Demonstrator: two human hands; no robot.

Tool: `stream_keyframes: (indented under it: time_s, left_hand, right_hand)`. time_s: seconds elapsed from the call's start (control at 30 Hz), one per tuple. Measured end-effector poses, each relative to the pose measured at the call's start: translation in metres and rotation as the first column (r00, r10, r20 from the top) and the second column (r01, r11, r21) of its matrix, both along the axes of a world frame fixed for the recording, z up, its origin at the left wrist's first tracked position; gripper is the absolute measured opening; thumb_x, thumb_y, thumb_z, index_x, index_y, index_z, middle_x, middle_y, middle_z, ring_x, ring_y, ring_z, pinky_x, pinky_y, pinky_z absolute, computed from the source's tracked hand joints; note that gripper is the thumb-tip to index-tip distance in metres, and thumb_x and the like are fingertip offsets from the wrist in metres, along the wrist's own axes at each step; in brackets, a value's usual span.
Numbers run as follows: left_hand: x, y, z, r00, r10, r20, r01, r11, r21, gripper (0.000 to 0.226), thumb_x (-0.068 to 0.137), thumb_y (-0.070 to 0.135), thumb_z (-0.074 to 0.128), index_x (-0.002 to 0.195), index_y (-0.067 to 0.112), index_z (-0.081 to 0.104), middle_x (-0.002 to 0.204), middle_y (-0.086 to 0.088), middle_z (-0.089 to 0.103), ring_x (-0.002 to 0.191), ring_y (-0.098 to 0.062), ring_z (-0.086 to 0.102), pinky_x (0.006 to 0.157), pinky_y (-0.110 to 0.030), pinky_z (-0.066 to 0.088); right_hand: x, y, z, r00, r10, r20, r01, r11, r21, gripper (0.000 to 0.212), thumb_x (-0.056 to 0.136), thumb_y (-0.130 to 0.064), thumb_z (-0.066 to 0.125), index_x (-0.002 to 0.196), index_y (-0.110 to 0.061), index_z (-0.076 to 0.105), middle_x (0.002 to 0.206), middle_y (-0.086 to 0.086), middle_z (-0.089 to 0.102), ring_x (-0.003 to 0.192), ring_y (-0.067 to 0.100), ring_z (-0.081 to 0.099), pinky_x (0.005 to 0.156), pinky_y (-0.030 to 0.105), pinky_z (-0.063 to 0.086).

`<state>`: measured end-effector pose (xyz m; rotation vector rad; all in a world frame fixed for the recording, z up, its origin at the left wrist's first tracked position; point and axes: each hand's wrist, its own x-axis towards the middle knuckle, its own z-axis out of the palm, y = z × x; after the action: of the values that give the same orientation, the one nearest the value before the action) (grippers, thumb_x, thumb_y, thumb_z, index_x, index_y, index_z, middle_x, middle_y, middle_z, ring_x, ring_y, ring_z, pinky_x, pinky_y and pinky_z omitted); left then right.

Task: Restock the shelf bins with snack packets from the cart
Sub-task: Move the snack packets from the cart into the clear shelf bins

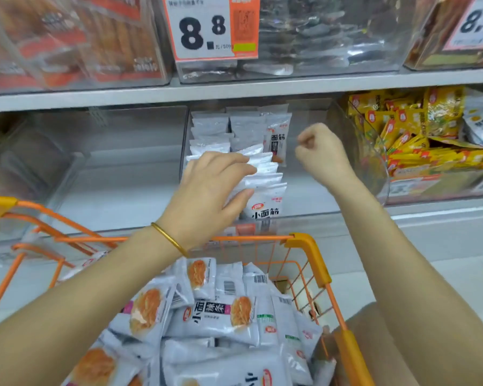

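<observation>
White snack packets point(265, 188) stand in rows inside a clear shelf bin point(307, 162) on the middle shelf. My left hand point(207, 190), with a gold bangle on the wrist, rests on the front row, fingers over the packet tops and thumb against the frontmost packet. My right hand point(321, 151) hovers to the right of the rows inside the bin, fingers curled into a fist with nothing visible in it. Below, the orange cart point(313, 254) holds a heap of several white packets point(215, 316) of the same kind.
A clear bin of yellow packets point(418, 140) stands to the right. To the left sits a clear bin point(39, 168) with nothing visible inside. The shelf above carries bins of red and clear packets behind an 8.8 price tag point(204, 29).
</observation>
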<state>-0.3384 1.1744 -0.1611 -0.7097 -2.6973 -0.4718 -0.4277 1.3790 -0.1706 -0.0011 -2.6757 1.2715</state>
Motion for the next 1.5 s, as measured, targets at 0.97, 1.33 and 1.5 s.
stream_keyframes:
  time_s: [0.97,1.33,1.5]
  left_hand:
    - [0.043,-0.004,-0.001,0.861,-0.028,0.508,-0.015,0.997,0.080,0.041,0.083,0.057,0.056,0.108,0.025,0.060,0.097,0.007,0.063,0.084,-0.008,0.057,0.074,-0.024,0.049]
    - [-0.021,0.039,0.048,0.924,-0.030,0.381,-0.213,0.788,0.578,0.043,0.089,0.034,0.059,0.126,0.017,0.047,0.115,0.003,0.053,0.098,-0.008,0.052,0.072,-0.011,0.042]
    - [-0.044,0.039,0.021,0.947,0.090,0.309,-0.114,0.992,0.060,0.053,0.096,0.040,0.042,0.142,0.015,0.034,0.148,-0.006,0.034,0.137,-0.019,0.029,0.111,-0.031,0.023]
  right_hand:
    - [0.131,0.019,0.015,0.783,0.504,0.365,-0.497,0.859,-0.120,0.038,0.069,-0.001,0.080,0.072,-0.018,0.046,0.073,0.002,0.054,0.052,0.003,0.047,0.047,0.015,0.037]
    - [0.065,0.039,0.039,0.824,0.492,0.281,-0.368,0.842,-0.396,0.007,0.084,-0.007,0.064,0.088,-0.013,0.064,0.071,-0.006,0.069,0.061,0.006,0.064,0.056,0.020,0.051]
    - [0.003,0.050,0.006,0.930,0.159,0.333,-0.057,0.953,-0.297,0.018,0.083,-0.004,0.068,0.099,-0.009,0.063,0.094,0.006,0.068,0.070,0.013,0.063,0.058,0.022,0.055]
